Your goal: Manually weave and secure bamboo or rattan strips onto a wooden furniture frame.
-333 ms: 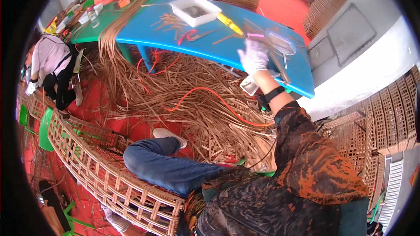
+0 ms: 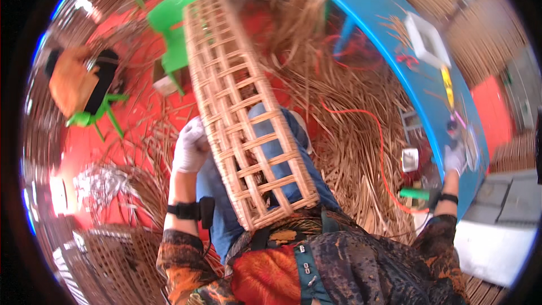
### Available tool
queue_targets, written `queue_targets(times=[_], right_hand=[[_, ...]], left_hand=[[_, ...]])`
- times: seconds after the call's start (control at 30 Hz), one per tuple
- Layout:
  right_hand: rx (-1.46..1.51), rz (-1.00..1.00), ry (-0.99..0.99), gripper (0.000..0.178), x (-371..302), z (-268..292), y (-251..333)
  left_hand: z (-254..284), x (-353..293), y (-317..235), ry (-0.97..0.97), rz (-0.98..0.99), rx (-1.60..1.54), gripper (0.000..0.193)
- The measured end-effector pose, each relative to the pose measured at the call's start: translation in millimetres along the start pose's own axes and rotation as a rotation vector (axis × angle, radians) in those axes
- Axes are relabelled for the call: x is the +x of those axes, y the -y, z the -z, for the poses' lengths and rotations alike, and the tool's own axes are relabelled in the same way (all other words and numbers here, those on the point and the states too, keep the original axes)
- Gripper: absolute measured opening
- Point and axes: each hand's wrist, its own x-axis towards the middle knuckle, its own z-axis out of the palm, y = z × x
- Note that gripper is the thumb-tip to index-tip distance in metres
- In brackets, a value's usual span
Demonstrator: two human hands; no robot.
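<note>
A long, narrow woven lattice frame (image 2: pixel 243 113), light brown, lies tilted across my jeans-clad legs. My left hand (image 2: pixel 192 146), in a white glove, is closed at its left edge, fingers curled by the weave. On the right, my gloved right hand (image 2: pixel 454 158) reaches onto the blue table (image 2: pixel 406 73). Its fingers are blurred, so their grip is unclear. A small dark object (image 2: pixel 453 127) shows just beyond the fingertips, next to a pink stick (image 2: pixel 461 120) and a yellow tool (image 2: pixel 447 86).
A white tray (image 2: pixel 426 39) stands on the table. Loose strips (image 2: pixel 355 147) cover the red floor, crossed by an orange hose (image 2: pixel 381 141). Green chairs (image 2: pixel 172 22) stand at the far left. Stacked woven pieces (image 2: pixel 121 260) lie low on the left.
The view has swung left, bringing my left hand and the whole lattice frame into sight. My right hand still reaches over the table, and a dark object now shows by its fingertips.
</note>
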Motion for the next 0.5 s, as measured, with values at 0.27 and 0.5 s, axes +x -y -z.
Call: queue_targets(times=[0.27,0.5], right_hand=[[1.584,0.355,0.255,0.035,-24,126,81],[1.403,0.912,0.63,0.036,-106,243,282]], left_hand=[[6,-12,-15,0.051,-0.044,0.016,0.018],[6,-9,-6,0.012,-0.046,-0.069,0.015]])
